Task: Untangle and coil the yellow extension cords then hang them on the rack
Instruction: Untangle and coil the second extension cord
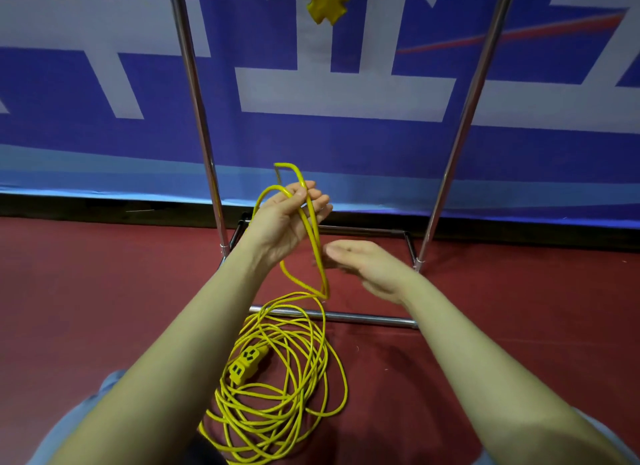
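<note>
Head view: your left hand (287, 218) grips loops of the yellow extension cord (277, 378) at centre frame; your right hand (363, 267), fingers straight, holds nothing; remaining cord lies tangled on the red floor (104, 291) below, before the rack (460, 135).

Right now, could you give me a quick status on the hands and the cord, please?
Left hand holds a few cord loops. Right hand open beside the hanging strand. Most of the cord lies piled on the floor, socket end on top. Rack unobstructed.
</note>
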Available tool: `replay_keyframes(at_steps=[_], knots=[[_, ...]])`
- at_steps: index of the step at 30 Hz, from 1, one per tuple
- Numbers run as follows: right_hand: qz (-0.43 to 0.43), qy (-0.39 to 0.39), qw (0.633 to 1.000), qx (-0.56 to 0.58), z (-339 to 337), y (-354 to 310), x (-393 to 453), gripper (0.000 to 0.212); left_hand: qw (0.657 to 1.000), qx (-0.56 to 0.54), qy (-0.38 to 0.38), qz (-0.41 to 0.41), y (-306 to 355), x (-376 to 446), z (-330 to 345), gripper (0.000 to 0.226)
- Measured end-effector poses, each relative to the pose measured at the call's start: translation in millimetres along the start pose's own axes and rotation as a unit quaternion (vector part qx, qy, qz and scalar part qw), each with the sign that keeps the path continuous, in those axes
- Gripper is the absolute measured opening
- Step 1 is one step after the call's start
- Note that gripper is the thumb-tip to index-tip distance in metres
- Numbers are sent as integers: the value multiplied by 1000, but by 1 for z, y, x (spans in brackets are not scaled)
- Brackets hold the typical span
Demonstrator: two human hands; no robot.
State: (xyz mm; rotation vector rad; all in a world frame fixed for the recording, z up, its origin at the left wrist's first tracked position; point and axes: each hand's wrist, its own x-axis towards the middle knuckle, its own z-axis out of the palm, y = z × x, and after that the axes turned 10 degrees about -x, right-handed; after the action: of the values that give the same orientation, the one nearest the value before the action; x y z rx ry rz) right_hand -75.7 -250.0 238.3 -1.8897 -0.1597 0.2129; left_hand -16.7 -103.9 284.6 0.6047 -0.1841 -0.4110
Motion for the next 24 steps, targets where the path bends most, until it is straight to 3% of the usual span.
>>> replay_keyframes(at_steps=[3, 6, 14, 17, 24], knots=[[-56, 49, 996, -44, 6, -4, 1, 14, 999, 34, 1, -4, 6, -2, -3, 21], [-63, 112, 992, -2, 7, -14, -1, 22, 997, 69, -1, -25, 11, -4, -9, 22], [-35, -20, 999, -13, 1, -28, -11, 29, 998, -13, 45, -46, 9, -3, 2, 28], [-26, -23, 998, -49, 0, -24, -15, 34, 995, -22, 54, -76, 5, -1, 8, 29], [32, 9, 995, -89, -20, 18, -28, 26, 993, 85, 30, -75, 12, 1, 0, 28]])
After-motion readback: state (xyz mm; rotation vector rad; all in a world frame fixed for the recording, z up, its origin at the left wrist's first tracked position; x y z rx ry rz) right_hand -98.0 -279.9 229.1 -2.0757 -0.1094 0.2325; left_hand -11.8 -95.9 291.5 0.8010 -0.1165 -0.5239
